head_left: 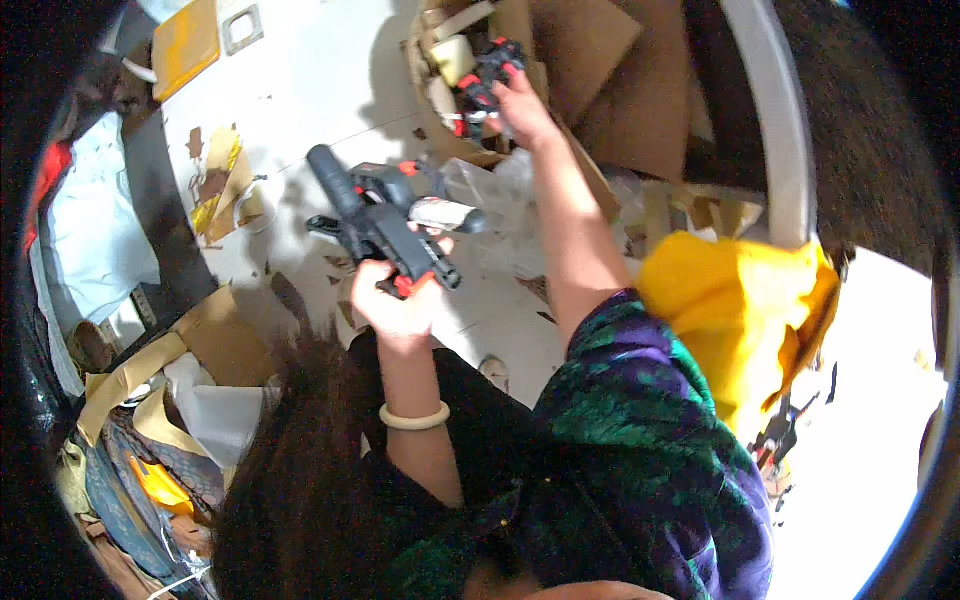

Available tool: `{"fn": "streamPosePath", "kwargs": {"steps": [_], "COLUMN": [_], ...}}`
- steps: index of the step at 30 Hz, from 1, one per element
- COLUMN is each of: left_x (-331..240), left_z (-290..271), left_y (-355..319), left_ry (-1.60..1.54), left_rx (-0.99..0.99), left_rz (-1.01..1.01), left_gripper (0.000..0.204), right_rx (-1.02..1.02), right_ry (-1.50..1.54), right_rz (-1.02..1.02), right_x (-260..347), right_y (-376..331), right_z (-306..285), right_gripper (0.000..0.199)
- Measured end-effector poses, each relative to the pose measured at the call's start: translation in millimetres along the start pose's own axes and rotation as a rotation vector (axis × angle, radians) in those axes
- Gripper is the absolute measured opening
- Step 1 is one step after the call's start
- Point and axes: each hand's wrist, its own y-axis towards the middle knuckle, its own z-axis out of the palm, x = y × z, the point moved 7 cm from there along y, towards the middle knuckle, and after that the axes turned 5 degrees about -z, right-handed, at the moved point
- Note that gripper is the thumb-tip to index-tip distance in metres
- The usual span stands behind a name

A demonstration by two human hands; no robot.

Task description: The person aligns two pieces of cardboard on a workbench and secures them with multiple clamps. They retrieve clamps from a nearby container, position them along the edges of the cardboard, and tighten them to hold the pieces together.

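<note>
The black, orange-trimmed device (402,240) is above the floor (500,340), fingers of the left hand (395,305) clamped underneath; seemingly top-heavy, it could tip and drop; fingers of the right hand (520,112) grip a black-and-red piece (500,60) at the carton (537,74), whose edge might snag it

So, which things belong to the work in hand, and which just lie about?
In use:
- black device, in left hand
- black-and-red item, in right hand

Apparently lying about:
- yellow fabric
- yellow panel
- clear plastic

Black-and-red tool (396,236), yellow cloth (735,310)
</note>
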Motion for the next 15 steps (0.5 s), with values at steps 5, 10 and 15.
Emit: {"fn": "streamPosePath", "kwargs": {"steps": [5, 10, 15], "left_x": [-15.1, -95.5, 50.2], "left_z": [11.7, 58.8, 150.8], "left_y": [-34.5, -106.8, -228.7], "left_ry": [-0.115, 0.174, 0.395], "left_rx": [0.182, 0.377, 0.559], "left_rz": [-0.129, 0.261, -0.001], "left_gripper": [0.056, 0.067, 0.069], "right_rx": [-0.128, -0.301, -0.537], "right_ry": [0.068, 0.053, -0.663], "right_rz": [-0.333, -0.938, -0.861], "right_x": [123.6, 338.8, 451.2], "right_y": [-120.0, -342.7, -627.5], "right_z": [41.9, 97.1, -49.2], "right_gripper": [0.041, 0.052, 0.040]}}
